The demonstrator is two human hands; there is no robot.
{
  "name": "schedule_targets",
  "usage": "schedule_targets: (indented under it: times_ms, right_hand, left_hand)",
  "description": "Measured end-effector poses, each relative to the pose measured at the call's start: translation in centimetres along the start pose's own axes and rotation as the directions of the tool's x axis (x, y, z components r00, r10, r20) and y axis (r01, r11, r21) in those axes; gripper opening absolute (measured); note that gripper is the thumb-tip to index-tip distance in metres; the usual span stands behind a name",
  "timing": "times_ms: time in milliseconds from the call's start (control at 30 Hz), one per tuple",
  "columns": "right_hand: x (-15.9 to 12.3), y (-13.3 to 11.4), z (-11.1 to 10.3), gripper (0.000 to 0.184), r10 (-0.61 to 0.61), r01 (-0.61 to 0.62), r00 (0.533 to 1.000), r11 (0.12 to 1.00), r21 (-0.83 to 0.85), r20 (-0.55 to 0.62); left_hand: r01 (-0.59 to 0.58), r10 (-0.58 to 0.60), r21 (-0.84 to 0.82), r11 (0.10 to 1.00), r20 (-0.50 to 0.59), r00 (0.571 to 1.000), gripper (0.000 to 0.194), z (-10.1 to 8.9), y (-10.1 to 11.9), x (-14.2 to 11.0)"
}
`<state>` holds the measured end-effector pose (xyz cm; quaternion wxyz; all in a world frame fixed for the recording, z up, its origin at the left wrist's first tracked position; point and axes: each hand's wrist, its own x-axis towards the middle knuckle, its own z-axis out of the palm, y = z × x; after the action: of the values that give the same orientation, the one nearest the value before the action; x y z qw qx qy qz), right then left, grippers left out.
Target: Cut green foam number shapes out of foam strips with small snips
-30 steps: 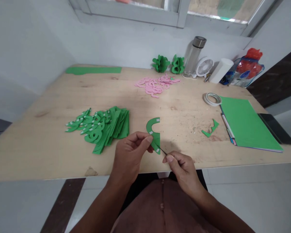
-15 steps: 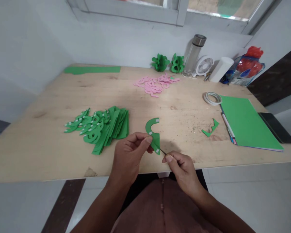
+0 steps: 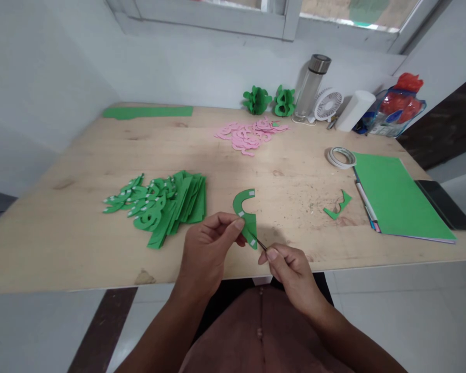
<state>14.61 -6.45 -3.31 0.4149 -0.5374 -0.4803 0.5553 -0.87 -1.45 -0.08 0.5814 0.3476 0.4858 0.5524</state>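
Note:
My left hand (image 3: 207,248) pinches a curved green foam cutout (image 3: 245,212) with small white tape squares on it, holding it upright over the near table edge. My right hand (image 3: 289,269) is closed round a thin dark pointed tool (image 3: 261,243) whose tip touches the lowest white square on the cutout. A heap of similar green cutouts (image 3: 159,204) lies to the left of my hands on the wooden table (image 3: 81,228).
Pink cutouts (image 3: 248,134) lie mid-table. At the back stand two green paper shapes (image 3: 270,101), a bottle (image 3: 310,88), a small fan (image 3: 328,105) and a white roll (image 3: 355,118). A tape roll (image 3: 339,157), green sheets (image 3: 396,197), a green scrap (image 3: 337,205) and a phone (image 3: 445,204) lie right.
Almost nothing differs. My right hand has edged slightly left, bringing the tool tip closer against the cutout's lower tape square. The left hand keeps its hold.

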Motion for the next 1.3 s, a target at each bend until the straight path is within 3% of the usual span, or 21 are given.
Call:
schedule_targets:
  times_ms: [733, 967, 1300]
  right_hand:
    - [-0.2, -0.1, 0.1, 0.05, 0.017, -0.017, 1.0, 1.0, 0.013, 0.006]
    - [-0.1, -0.3, 0.0, 0.05, -0.011, 0.01, 1.0, 0.999, -0.052, -0.017]
    - [0.2, -1.2, 0.5, 0.044, -0.018, 0.017, 0.999, 0.999, -0.031, -0.048]
  left_hand:
    - [0.015, -0.015, -0.019, 1.0, -0.007, 1.0, 0.009, -0.1, 0.2, 0.1]
    - [0.026, -0.026, -0.018, 1.0, -0.012, 1.0, 0.009, 0.1, 0.4, 0.0]
    - [-0.031, 0.031, 0.039, 0.999, 0.009, 0.999, 0.01, 0.4, 0.3, -0.1]
